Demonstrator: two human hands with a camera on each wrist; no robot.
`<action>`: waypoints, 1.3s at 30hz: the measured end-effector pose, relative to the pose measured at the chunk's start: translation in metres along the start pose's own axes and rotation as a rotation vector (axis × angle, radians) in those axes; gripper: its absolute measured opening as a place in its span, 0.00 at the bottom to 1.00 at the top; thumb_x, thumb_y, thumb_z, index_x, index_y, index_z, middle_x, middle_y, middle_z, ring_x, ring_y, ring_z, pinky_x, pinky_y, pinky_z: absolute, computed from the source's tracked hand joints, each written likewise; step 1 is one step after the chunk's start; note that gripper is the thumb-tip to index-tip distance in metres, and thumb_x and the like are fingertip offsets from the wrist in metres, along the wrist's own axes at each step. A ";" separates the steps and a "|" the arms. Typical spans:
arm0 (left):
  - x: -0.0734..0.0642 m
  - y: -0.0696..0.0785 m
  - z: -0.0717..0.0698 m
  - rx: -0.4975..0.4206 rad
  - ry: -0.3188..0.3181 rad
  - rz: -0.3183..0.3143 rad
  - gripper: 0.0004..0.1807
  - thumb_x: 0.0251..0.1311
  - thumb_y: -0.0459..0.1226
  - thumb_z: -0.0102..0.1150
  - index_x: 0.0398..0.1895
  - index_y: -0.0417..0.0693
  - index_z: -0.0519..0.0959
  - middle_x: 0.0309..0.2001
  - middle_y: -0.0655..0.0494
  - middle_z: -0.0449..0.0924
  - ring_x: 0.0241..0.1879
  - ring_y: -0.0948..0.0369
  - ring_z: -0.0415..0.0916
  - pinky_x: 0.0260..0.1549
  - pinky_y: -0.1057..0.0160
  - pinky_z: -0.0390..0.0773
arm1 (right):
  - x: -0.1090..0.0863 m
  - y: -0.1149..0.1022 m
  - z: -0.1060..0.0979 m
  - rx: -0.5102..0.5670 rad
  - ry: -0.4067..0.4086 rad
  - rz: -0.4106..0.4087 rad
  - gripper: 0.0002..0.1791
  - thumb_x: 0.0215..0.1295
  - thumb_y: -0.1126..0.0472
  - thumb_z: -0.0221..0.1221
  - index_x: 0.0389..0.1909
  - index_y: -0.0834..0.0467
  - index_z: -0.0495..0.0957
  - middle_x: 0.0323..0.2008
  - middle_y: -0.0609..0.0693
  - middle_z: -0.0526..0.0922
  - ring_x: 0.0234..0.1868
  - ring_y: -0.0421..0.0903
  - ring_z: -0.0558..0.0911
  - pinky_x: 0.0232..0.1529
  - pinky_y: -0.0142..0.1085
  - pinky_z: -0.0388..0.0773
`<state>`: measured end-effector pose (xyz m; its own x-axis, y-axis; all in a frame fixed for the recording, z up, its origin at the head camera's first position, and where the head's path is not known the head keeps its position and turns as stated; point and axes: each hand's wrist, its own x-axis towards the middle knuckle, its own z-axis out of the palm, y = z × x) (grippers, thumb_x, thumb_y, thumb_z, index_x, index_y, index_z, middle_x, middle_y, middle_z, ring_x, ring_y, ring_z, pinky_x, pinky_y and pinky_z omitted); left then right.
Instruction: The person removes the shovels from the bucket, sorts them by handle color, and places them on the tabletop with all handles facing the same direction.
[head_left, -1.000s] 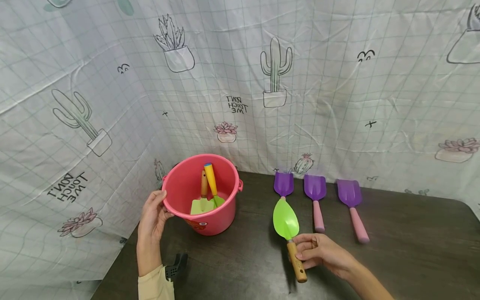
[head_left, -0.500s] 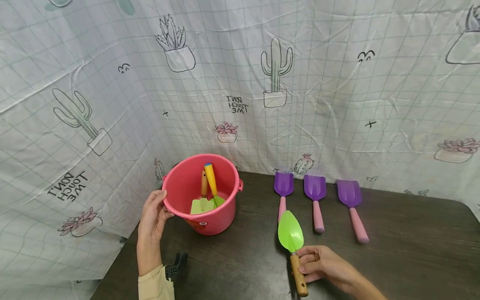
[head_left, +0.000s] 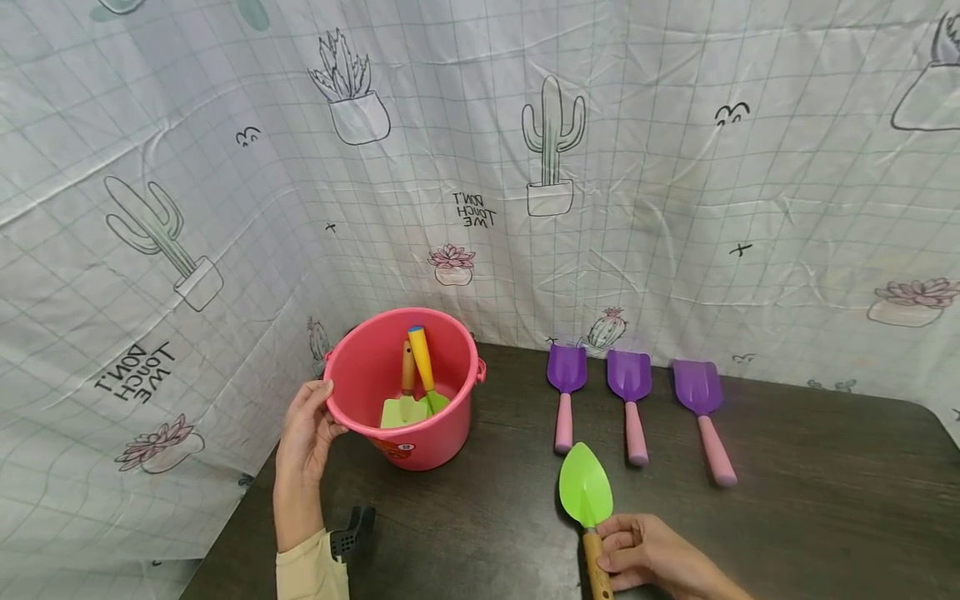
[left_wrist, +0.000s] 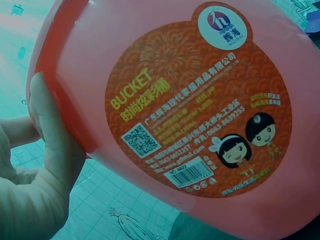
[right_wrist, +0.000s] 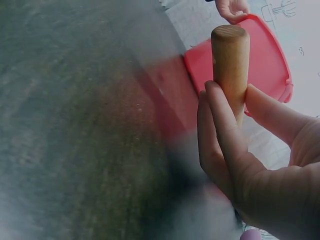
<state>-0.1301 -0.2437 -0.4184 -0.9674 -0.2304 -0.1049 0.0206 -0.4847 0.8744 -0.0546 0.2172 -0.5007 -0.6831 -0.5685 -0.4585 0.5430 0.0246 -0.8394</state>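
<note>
My left hand [head_left: 306, 429] grips the rim of a pink bucket [head_left: 442, 442] on its left side; in the left wrist view the thumb lies over the rim beside a round orange label [left_wrist: 200, 105]. Inside the bucket are a yellow-handled tool [head_left: 422, 358] with a green blade and a wooden-handled tool [head_left: 405, 408] with a pale green blade. With my right hand [head_left: 652, 554] I pinch the wooden handle of a green garden trowel [head_left: 585, 487], its pointed blade facing the back. The right wrist view shows the handle's end [right_wrist: 230, 50] between thumb and fingers.
Three purple shovels with pink handles lie in a row at the back: a left one [head_left: 567, 371], a middle one [head_left: 630, 375] and a right one [head_left: 699, 387]. Behind the dark table [head_left: 832, 500] hangs a cactus-print cloth [head_left: 645, 233].
My right hand has drawn the trowel toward the front of the table and slightly right, uncovering the left purple shovel's handle. The left hand and bucket have stayed put.
</note>
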 end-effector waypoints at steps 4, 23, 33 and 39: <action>-0.001 0.000 0.001 0.003 0.010 0.001 0.04 0.78 0.36 0.52 0.45 0.45 0.72 0.38 0.51 0.81 0.28 0.62 0.86 0.25 0.69 0.86 | -0.001 0.005 0.001 -0.004 0.001 -0.023 0.11 0.68 0.73 0.62 0.48 0.66 0.74 0.35 0.49 0.83 0.36 0.42 0.86 0.42 0.38 0.88; -0.001 0.001 0.002 -0.015 -0.013 0.011 0.04 0.79 0.35 0.49 0.43 0.44 0.72 0.36 0.51 0.80 0.25 0.63 0.84 0.23 0.69 0.85 | -0.001 0.009 0.004 -0.071 0.063 0.003 0.11 0.66 0.72 0.63 0.46 0.69 0.74 0.34 0.51 0.81 0.34 0.42 0.85 0.39 0.36 0.88; -0.001 0.000 0.002 -0.006 0.009 0.003 0.04 0.79 0.35 0.50 0.44 0.45 0.72 0.36 0.51 0.80 0.26 0.62 0.84 0.23 0.69 0.85 | 0.000 0.008 0.007 -0.103 0.111 0.027 0.12 0.64 0.72 0.64 0.46 0.70 0.75 0.33 0.51 0.82 0.32 0.42 0.85 0.38 0.36 0.88; -0.001 0.000 0.003 -0.011 -0.002 0.010 0.04 0.79 0.35 0.50 0.44 0.44 0.72 0.36 0.51 0.80 0.26 0.63 0.84 0.23 0.70 0.85 | 0.000 0.005 0.011 -0.192 0.156 0.032 0.14 0.63 0.70 0.64 0.46 0.72 0.74 0.32 0.51 0.81 0.31 0.42 0.83 0.35 0.36 0.88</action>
<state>-0.1294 -0.2413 -0.4167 -0.9677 -0.2334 -0.0951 0.0332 -0.4920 0.8700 -0.0467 0.2083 -0.5024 -0.7420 -0.4318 -0.5128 0.4731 0.2047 -0.8569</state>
